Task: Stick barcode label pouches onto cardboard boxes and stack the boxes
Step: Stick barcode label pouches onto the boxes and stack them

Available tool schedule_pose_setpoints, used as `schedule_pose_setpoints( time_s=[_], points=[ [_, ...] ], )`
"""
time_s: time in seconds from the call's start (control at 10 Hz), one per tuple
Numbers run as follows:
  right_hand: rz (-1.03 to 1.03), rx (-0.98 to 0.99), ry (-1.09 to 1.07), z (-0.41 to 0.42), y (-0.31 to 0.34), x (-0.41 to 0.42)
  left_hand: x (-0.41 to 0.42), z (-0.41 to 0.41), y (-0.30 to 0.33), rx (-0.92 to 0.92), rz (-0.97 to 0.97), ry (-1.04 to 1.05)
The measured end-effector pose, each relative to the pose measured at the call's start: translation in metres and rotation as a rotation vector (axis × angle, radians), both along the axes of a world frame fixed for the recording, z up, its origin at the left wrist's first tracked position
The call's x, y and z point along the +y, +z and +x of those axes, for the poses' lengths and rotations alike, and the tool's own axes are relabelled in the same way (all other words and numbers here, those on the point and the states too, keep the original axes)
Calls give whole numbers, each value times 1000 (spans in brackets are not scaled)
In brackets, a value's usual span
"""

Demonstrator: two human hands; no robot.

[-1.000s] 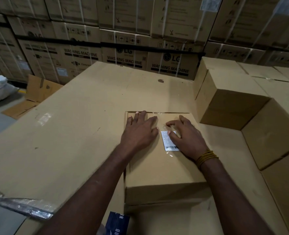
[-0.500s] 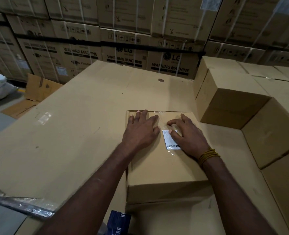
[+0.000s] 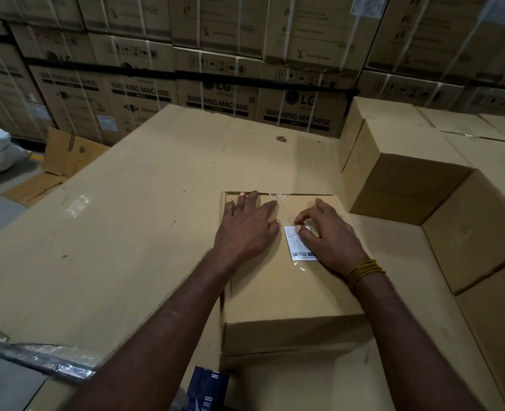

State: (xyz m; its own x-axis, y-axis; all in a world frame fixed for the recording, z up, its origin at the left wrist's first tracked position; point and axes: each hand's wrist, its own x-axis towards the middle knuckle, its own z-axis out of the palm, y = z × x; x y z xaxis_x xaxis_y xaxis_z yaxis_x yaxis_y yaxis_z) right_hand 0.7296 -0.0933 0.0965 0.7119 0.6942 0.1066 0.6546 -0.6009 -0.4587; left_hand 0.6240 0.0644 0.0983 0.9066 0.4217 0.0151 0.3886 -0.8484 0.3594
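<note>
Head view, left hand: your left hand (image 3: pixel 247 229) lies flat with straight fingers on the top of the cardboard box (image 3: pixel 290 295), gripping nothing.
Head view, right hand: your right hand (image 3: pixel 327 241) has bent fingertips pressing the clear label pouch (image 3: pixel 297 241); no pinch is visible.
Pouch: on the box top, between your two hands, just under your right fingertips.
Risk: uneven pressing could trap wrinkles or leave an edge lifting.
Risk: the box might slide if your left hand eases.
Hidden: the pouch's right edge sits under your right hand; its clear outline and label print are hard to read.
</note>
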Motion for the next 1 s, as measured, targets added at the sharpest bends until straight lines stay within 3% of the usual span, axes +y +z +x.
schedule_pose_setpoints(
  time_s=[1.0],
  points=[
    [-8,-16,43,7,-6,-1,0,1,0,1,-5,5]
  ],
)
